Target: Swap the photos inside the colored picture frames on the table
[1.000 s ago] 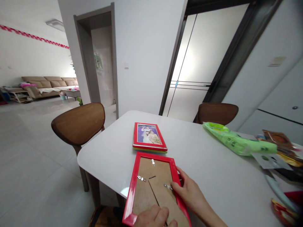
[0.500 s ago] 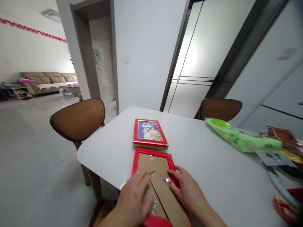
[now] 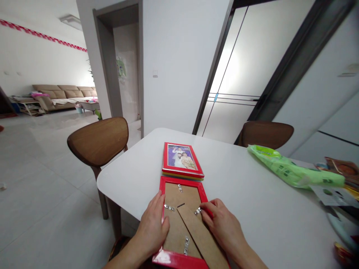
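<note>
A red picture frame (image 3: 179, 259) lies face down at the near edge of the table, its brown backing board (image 3: 183, 196) showing. A fold-out stand leg (image 3: 200, 233) runs slantwise across the board. My left hand (image 3: 153, 224) grips the frame's left side, thumb on the inner edge. With closed fingertips, my right hand (image 3: 224, 222) pinches at the right metal clip (image 3: 198, 211), which sits tilted. Other metal clips are at the top (image 3: 180, 188), left (image 3: 169, 207) and bottom (image 3: 186, 246). Just beyond, another red frame (image 3: 183, 173) with a photo (image 3: 181, 157) faces up on something yellow-edged.
The white table (image 3: 238, 194) carries a green plastic bag (image 3: 297, 172) and a cluttered pile on the right. Brown chairs stand at the left (image 3: 101, 144) and far right (image 3: 266, 134). A beige sofa (image 3: 64, 95) is in the room beyond.
My left hand has moved left, off the board and onto the frame's left side, uncovering the left clip. My right fingers have come onto the right clip, which has turned. The view has shifted slightly.
</note>
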{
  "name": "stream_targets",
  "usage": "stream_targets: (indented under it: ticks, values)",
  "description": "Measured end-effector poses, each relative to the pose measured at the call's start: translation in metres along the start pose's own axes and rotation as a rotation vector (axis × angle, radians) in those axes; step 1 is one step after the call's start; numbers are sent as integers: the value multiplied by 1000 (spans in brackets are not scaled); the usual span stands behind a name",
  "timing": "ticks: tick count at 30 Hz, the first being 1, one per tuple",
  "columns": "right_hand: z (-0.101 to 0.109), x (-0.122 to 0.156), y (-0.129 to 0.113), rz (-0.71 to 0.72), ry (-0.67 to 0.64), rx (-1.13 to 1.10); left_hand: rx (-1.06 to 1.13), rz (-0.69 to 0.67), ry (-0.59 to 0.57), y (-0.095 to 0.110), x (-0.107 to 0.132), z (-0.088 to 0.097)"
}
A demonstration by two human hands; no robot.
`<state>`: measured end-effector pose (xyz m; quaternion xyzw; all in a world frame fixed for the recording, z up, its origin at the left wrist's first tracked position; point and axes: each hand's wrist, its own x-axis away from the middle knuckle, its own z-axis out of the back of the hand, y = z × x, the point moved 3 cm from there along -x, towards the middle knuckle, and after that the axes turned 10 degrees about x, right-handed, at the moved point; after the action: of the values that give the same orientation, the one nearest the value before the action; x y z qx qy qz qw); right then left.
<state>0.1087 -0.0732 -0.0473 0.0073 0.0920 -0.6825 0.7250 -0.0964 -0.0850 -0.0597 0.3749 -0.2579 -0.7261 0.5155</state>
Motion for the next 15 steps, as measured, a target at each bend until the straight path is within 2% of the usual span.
stream_targets:
  ticks: [2, 6, 11, 15]
  values:
    - [2, -3, -1, 7, 22, 44, 28, -9, 17, -2, 0, 1]
    - [7, -20, -18, 97, 161, 55, 56, -11, 34, -4, 1, 0]
    - [-7, -53, -52, 186, 120, -10, 59, -19, 45, -4, 0, 0]
    - [-15, -62, -63, 207, 126, -30, 102, -41, 58, -5, 0, 1]
